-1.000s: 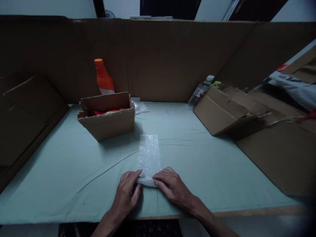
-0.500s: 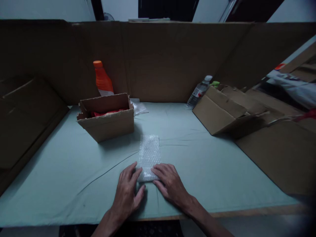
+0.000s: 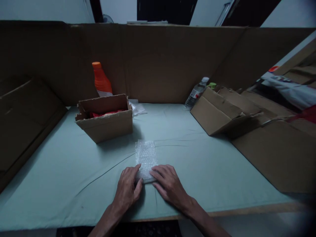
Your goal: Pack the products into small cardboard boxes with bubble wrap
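Note:
A small clear piece of bubble wrap (image 3: 146,154) lies on the cloth in front of me, its near end doubled into a thicker fold. My left hand (image 3: 127,184) grips the fold's left side, fingers curled at the edge and thumb at the near corner. From the right, my right hand (image 3: 169,184) has its fingertips over the top of the fold and its thumb at the near edge. Whether anything sits inside the fold, I cannot tell.
A pale green cloth (image 3: 192,168) covers the table. Left of centre stands an open cardboard box (image 3: 111,126) with red contents, an orange bottle (image 3: 102,79) behind it. Near a clear plastic bottle (image 3: 196,93), cardboard boxes (image 3: 217,112) line the right side. A cardboard wall (image 3: 158,62) closes the back.
The bubble wrap has come slightly toward me and to the left. My left hand has closed in on its edge, while my right hand keeps nearly the same place.

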### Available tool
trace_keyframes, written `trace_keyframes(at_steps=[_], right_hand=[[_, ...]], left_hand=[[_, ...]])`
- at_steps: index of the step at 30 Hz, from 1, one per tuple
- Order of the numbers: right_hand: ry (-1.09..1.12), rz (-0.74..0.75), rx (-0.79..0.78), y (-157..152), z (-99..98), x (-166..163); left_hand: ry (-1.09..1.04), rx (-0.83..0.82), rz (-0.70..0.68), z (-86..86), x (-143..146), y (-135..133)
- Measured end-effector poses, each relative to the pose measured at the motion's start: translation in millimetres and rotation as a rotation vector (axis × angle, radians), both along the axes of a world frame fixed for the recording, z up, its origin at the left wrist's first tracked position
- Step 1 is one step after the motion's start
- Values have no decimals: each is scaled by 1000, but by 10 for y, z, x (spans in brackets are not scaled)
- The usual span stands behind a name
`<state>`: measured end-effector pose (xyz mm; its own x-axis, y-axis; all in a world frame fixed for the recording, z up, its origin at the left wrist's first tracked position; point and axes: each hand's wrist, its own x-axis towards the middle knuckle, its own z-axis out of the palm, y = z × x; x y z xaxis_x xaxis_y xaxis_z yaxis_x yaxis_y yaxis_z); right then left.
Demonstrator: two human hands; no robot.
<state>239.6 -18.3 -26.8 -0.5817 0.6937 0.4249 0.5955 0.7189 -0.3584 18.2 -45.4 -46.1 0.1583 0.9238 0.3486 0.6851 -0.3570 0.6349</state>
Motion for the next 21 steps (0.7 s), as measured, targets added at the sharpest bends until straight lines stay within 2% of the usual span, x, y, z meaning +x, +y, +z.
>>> trace_keyframes(at_steps=[2, 5, 8, 10, 14, 18, 21], right_hand=[[31, 1, -28, 43, -18, -32], [111, 24, -100, 68, 5, -42], [158, 51, -183, 41, 60, -8], [170, 24, -161, 13, 87, 24], [98, -30, -32, -19, 81, 52], [-14, -17, -29, 11, -2, 0], [24, -33, -52, 56, -58, -35]], left_hand=[[27, 66, 19, 21, 6, -27], [65, 130, -35, 64, 21, -96], [44, 108, -134, 77, 32, -134], [1, 76, -157, 64, 30, -119], [-29, -3, -125, 25, 19, -14], [-8, -38, -62, 2, 50, 85], [-43, -17, -15, -21, 61, 83]])
